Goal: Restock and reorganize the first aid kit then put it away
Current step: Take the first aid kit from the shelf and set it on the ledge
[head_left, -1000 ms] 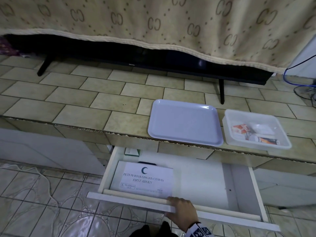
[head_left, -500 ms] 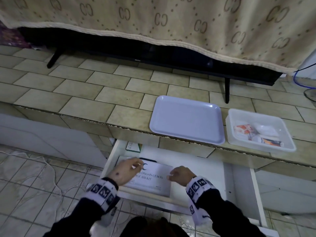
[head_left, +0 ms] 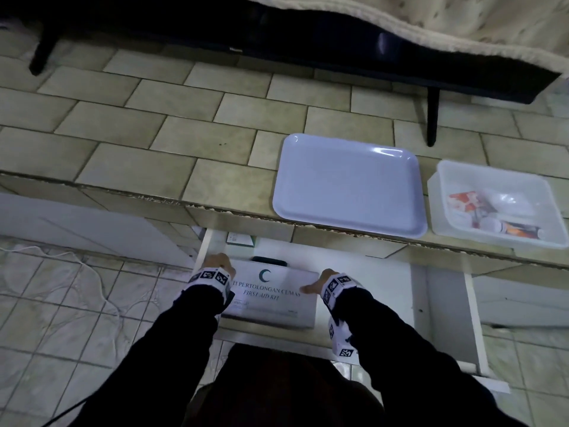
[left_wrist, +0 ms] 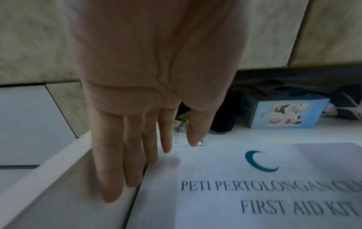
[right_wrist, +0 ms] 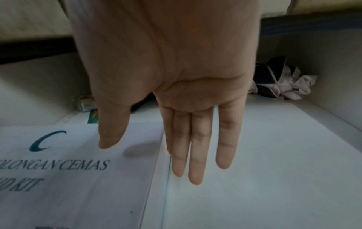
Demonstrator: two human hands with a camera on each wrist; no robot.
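Observation:
A white first aid kit box (head_left: 271, 300) with a teal crescent lies flat at the left of the open white drawer (head_left: 475, 328). My left hand (head_left: 217, 263) is at the box's left edge. In the left wrist view the left hand (left_wrist: 150, 155) has straight fingers (left_wrist: 109, 186) going down between the drawer wall and the kit (left_wrist: 254, 186), thumb above the lid. My right hand (head_left: 317, 283) is at the right edge. In the right wrist view the right hand (right_wrist: 156, 155) points straight fingers (right_wrist: 195, 162) down beside the kit (right_wrist: 68, 178), thumb over the lid.
On the tiled counter above stand an empty pale tray (head_left: 348, 183) and a clear bin (head_left: 446, 180) holding tubes and packets. A blue carton (left_wrist: 284, 113) and a crumpled bag (right_wrist: 284, 83) sit at the drawer's back. A dark TV leg (head_left: 432, 118) stands behind the tray.
My right hand has left the drawer front. Both hands have gone down into the drawer to the two sides of the kit, and the head view has tilted lower.

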